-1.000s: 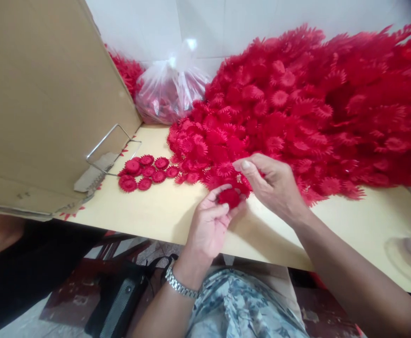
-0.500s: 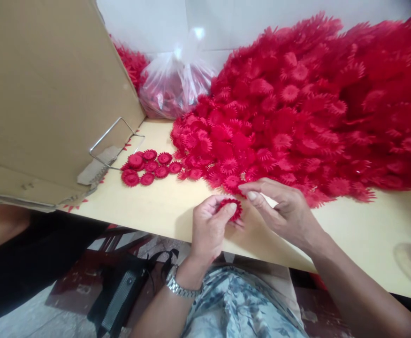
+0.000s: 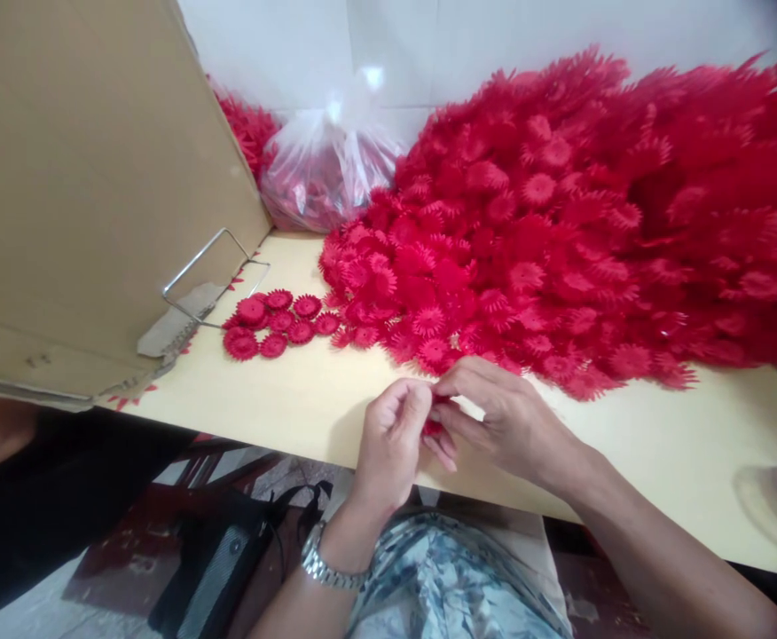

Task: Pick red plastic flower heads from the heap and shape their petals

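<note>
Close to the table's front edge, my left hand is closed on a red notched disc, shaped like a flower, mostly covered by fingers. My right hand meets it from the right, thumb and forefinger pinched at the disc's edge. What sits between those fingertips, if anything, is too hidden to make out. Beyond both hands spreads a large heap of red flower-shaped pieces. To the left lies a small group of round red discs with toothed rims.
A tall cardboard sheet stands at the left, with a bent metal wire stand against it. A tied clear plastic bag sits by the wall. Another person's dark clothing shows at lower left. The table is pale.
My right hand has moved left and down, and its fingertips now meet the disc in my left hand. The disc is tilted and more covered than before. The view has shifted slightly.
</note>
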A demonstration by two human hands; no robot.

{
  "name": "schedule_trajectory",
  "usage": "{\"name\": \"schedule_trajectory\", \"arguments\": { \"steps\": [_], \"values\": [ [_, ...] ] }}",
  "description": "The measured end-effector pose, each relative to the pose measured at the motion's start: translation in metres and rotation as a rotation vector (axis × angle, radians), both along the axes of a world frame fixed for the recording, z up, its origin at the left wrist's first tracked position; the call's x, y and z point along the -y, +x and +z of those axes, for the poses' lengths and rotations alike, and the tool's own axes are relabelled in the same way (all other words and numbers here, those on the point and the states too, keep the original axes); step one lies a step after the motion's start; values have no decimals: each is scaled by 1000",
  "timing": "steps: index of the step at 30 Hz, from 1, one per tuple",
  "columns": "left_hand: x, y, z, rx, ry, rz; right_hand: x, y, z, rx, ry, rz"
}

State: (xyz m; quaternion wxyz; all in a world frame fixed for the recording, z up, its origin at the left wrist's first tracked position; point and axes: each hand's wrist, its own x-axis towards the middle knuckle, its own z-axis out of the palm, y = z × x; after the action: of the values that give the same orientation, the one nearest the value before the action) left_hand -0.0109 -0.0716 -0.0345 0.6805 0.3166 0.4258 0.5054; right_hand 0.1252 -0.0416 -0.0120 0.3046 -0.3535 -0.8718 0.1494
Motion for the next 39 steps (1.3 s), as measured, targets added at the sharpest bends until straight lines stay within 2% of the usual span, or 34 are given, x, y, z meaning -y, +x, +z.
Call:
{"name": "schedule_trajectory", "arguments": {
  "steps": [4,10,13,18,23,27,30,34,39],
  "values": [
    [2,-1,-1,50,-46,-55,0,0,-6,143,128,-53],
    [-1,-2,-1,62,-61,106,3,-2,-11,7,240,-182],
    [-1,-3,-3,9,-62,127,4,-4,-13,61,159,-138],
    [3,-6,-6,82,-130,91,2,-5,-15,146,27,-106],
    [7,-10,-13,11,-25,10,0,-5,-12,35,-176,-92],
    [9,-12,-19,-55,8,59,3,-9,-10,-37,-203,-108],
    [8,-13,-18,-95,-4,146,1,-10,-8,-79,-111,-184],
    [6,-18,-5,-71,-76,220,-20,5,2,-81,137,-415],
    [-1,-19,11,133,-153,166,-61,31,13,292,290,-615]
  ]
}}
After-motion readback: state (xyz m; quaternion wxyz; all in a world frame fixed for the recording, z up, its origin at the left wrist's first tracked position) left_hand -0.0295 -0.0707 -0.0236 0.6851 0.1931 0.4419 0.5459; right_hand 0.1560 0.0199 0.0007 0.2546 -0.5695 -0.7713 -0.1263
